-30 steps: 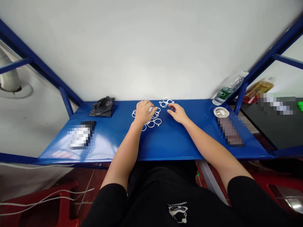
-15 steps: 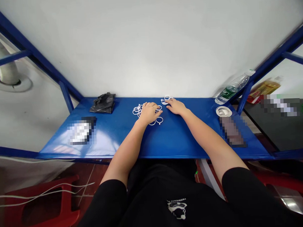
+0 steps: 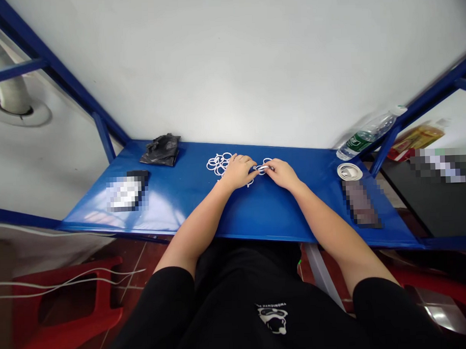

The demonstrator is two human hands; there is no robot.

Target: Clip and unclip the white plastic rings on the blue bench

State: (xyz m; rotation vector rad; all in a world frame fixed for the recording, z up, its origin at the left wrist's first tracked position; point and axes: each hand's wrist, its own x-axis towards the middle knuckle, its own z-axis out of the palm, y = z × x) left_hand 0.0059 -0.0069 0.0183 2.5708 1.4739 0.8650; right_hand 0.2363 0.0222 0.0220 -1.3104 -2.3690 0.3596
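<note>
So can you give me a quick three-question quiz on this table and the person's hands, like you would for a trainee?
1. True or false: the black plastic bag lies to the left of the left hand.
2. Fill the gap: the table is painted ___.
3. Which is closest to the right hand? A) white plastic rings B) water bottle C) black plastic bag

Key: 1 true; 2 blue; 3 A.
</note>
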